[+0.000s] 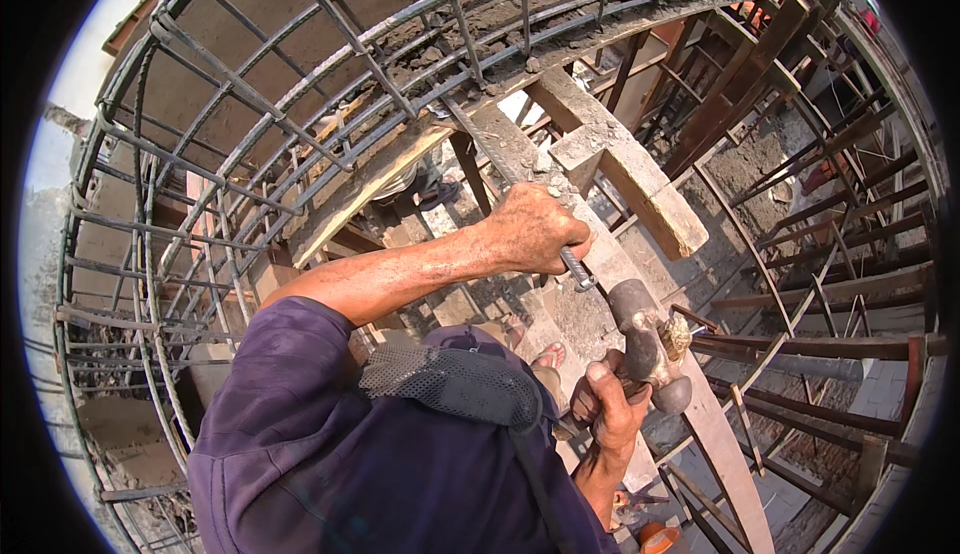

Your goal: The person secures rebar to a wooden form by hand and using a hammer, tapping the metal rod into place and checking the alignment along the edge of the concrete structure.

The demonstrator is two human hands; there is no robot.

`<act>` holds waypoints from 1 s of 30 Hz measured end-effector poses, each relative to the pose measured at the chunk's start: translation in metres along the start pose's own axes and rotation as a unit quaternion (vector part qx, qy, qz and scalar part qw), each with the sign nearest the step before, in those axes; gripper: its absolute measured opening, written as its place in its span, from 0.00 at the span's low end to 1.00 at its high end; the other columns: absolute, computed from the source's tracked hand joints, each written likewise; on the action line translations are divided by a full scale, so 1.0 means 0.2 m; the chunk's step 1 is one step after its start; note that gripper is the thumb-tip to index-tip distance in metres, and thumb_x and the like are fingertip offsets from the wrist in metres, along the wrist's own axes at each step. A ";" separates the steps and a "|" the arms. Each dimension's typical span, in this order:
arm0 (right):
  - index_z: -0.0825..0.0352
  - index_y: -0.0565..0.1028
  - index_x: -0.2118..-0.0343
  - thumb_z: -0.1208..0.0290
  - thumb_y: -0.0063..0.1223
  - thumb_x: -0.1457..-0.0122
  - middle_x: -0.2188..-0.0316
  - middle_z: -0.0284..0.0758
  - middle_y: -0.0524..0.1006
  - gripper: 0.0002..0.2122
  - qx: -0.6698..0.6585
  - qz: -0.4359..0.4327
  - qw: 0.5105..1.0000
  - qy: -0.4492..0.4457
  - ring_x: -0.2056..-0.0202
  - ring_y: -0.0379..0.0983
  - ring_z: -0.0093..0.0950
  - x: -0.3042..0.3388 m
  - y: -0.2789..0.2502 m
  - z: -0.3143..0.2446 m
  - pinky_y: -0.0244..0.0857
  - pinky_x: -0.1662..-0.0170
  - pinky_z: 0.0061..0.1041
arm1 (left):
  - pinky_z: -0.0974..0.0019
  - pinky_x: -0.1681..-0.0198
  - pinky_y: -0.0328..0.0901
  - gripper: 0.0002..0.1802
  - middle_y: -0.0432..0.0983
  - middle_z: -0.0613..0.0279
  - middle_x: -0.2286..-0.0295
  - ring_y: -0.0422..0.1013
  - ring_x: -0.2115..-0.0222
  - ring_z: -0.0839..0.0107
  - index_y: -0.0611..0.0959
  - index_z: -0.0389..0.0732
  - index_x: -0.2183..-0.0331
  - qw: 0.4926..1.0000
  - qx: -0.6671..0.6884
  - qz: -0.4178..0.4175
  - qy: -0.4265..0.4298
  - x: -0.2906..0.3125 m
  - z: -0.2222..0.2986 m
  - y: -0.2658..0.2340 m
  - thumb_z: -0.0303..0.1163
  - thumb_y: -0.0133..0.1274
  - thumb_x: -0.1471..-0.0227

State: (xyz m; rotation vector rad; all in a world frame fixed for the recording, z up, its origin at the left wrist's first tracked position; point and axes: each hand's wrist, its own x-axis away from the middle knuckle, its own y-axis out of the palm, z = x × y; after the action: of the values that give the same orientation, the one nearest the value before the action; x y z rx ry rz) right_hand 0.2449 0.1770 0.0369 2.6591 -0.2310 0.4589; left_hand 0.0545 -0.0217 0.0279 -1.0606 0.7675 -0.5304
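Observation:
My left hand (538, 226) is closed around a long steel bar (490, 146). One end of the bar sticks out below my fist. Its far end reaches the lower edge of the rebar cage (365, 34), where a rough board runs along. My right hand (612, 402) grips a sledgehammer by its handle, close under the head. The sledgehammer (650, 339) has a worn, rounded metal head with a lighter, crusted patch at its middle. The head is just right of the bar's near end, apart from it.
A short wooden beam (655, 199) lies past my left hand, joined to a dusty plank. Timber props and crossbars (830, 354) stand over a drop on the right. My sandalled feet (550, 356) are on a board below. An orange object (657, 537) lies at the lower edge.

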 end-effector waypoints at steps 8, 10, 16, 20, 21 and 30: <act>0.57 0.56 0.77 0.65 0.47 0.37 0.90 0.23 0.54 0.14 -0.103 0.024 0.988 -0.110 0.93 0.48 0.17 0.02 -0.12 -0.11 0.48 0.91 0.20 | 0.54 0.78 0.70 0.11 0.76 0.62 0.84 0.78 0.80 0.59 0.81 0.47 0.74 0.987 0.092 -0.013 0.131 -0.06 0.40 -0.25 0.37 0.64 0.64; 0.57 0.56 0.77 0.65 0.47 0.37 0.90 0.23 0.54 0.14 -0.095 -0.010 0.988 -0.121 0.93 0.48 0.17 0.05 -0.13 -0.09 0.48 0.91 0.21 | 0.54 0.78 0.70 0.13 0.77 0.64 0.83 0.78 0.78 0.60 0.82 0.50 0.70 0.992 0.038 -0.009 0.118 -0.03 0.27 -0.21 0.38 0.64 0.64; 0.58 0.57 0.77 0.66 0.45 0.36 0.90 0.24 0.56 0.14 -0.116 -0.080 0.971 -0.190 0.93 0.50 0.17 0.12 -0.10 -0.04 0.49 0.92 0.22 | 0.54 0.79 0.68 0.14 0.76 0.66 0.84 0.77 0.80 0.61 0.82 0.53 0.70 0.988 0.051 -0.040 0.142 0.02 0.17 -0.18 0.37 0.64 0.66; 0.60 0.58 0.77 0.68 0.46 0.38 0.90 0.26 0.57 0.13 -0.184 -0.141 0.939 -0.254 0.92 0.51 0.18 0.03 0.07 0.01 0.48 0.89 0.22 | 0.54 0.79 0.68 0.12 0.76 0.65 0.85 0.76 0.81 0.60 0.83 0.52 0.73 0.990 0.041 0.005 0.135 -0.08 0.17 -0.12 0.36 0.64 0.67; 0.60 0.59 0.77 0.69 0.48 0.39 0.89 0.26 0.57 0.13 -0.185 -0.123 0.953 -0.208 0.91 0.51 0.18 0.00 0.10 0.05 0.46 0.88 0.21 | 0.55 0.79 0.68 0.11 0.76 0.65 0.85 0.76 0.81 0.60 0.83 0.52 0.74 0.990 0.040 0.017 0.135 -0.11 0.17 -0.09 0.36 0.63 0.68; 0.59 0.58 0.78 0.69 0.44 0.37 0.90 0.27 0.59 0.13 -0.198 -0.131 0.919 -0.315 0.92 0.51 0.18 0.01 0.00 -0.14 0.48 0.88 0.22 | 0.57 0.80 0.67 0.08 0.76 0.67 0.84 0.77 0.81 0.65 0.82 0.52 0.75 0.992 0.030 0.086 0.091 -0.19 0.18 -0.08 0.33 0.62 0.64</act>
State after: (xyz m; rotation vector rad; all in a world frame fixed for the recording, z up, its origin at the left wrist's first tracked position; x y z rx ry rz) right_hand 0.2396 0.1900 0.0622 2.2997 -0.1322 -0.4968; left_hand 0.0576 0.0191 0.0636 -0.8890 0.9872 -0.5034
